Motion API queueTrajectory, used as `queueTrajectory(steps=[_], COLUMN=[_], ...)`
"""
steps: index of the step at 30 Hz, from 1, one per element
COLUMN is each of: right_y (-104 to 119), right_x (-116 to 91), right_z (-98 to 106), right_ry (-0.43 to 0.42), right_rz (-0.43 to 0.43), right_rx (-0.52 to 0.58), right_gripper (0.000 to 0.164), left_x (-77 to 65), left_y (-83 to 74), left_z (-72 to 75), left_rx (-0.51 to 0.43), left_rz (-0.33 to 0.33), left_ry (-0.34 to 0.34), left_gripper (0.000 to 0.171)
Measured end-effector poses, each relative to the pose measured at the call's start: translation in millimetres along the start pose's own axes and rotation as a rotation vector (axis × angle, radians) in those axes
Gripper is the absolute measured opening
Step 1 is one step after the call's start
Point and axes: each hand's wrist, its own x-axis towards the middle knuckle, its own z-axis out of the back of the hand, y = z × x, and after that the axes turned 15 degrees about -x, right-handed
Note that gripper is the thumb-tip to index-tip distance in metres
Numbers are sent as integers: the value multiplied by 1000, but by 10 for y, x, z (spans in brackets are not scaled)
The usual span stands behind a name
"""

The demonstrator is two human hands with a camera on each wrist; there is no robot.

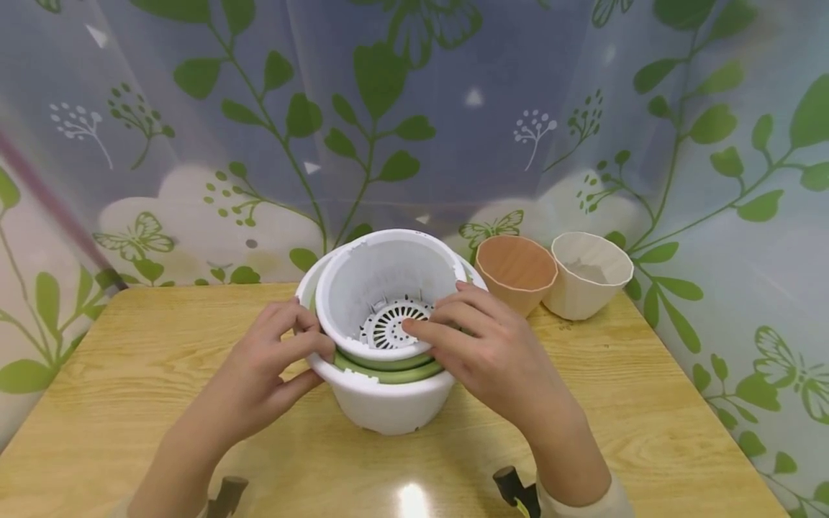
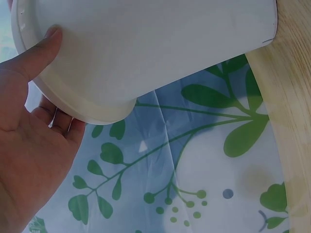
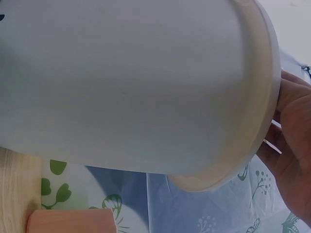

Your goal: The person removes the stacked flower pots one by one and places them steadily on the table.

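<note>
A nested stack of flower pots stands in the middle of the table. The large white outer pot point(image 1: 388, 406) surrounds a green pot point(image 1: 395, 375), of which the rim shows. Innermost sits a smaller white pot point(image 1: 352, 288), tilted toward me, with a slotted round bottom. My left hand point(image 1: 265, 367) grips the outer pot's left rim, its thumb on the outside wall in the left wrist view and its fingers over the edge. At the right side, my right hand point(image 1: 495, 345) pinches the inner pot's rim, one finger reaching inside; its thumb is hidden.
Behind the stack to the right, a terracotta-coloured pot point(image 1: 516, 270) and a cream fluted pot point(image 1: 586, 277) stand side by side on the wooden table point(image 1: 641, 403). A leaf-patterned curtain point(image 1: 259, 158) hangs along the table's back and sides.
</note>
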Motion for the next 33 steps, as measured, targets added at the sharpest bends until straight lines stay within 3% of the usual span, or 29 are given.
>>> queueTrajectory(steps=[15,24,33], right_y=[-30,10,42], right_x=[-41,-4,35], right_z=[-33,-32,-17], right_ry=[41,-19,-10], right_rz=[-49,-4,40], right_rx=[-30,-44,-85], right_gripper=[24,15,21], left_x=[4,5,6], left_y=[-3,3,-1], left_z=[-2,-1,-3], left_rx=[6,4,-7], left_rz=[-19,-13,-22], left_ry=[-9,-3,-9], left_gripper=[30,31,30])
